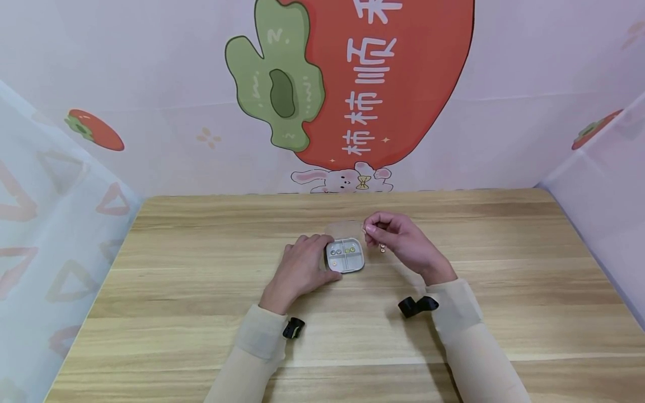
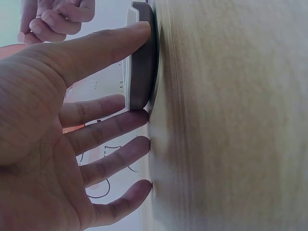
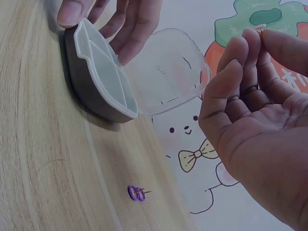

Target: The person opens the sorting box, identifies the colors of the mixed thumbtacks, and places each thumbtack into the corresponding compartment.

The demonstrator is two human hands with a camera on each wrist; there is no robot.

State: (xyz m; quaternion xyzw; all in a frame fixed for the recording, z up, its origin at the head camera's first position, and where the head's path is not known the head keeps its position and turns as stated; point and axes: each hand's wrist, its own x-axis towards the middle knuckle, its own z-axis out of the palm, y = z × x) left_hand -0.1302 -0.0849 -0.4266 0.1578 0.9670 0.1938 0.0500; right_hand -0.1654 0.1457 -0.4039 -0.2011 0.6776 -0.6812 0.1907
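Observation:
A small dark case point(image 1: 359, 262) with a pale divided inside lies on the table, its clear lid point(image 3: 168, 72) swung up at the far side. My left hand point(image 1: 301, 267) holds the case from the left, thumb point(image 2: 113, 45) on the near side and fingers at the far-left side. Several tiny stud earrings point(image 1: 336, 252) sit in its compartments. Right of the case, my right hand point(image 1: 402, 242) is raised and pinches a small stud earring point(image 3: 260, 30) between thumb and fingertips; its gold pin shows. Below that hand, a pair of purple-edged stud earrings point(image 3: 133, 192) stands on the wood, pins outward.
The wooden table point(image 1: 176, 313) meets a printed cloth backdrop point(image 1: 171, 151) at its far edge, with more cloth on both sides. Black wrist cameras point(image 1: 294, 328) are worn at both cuffs.

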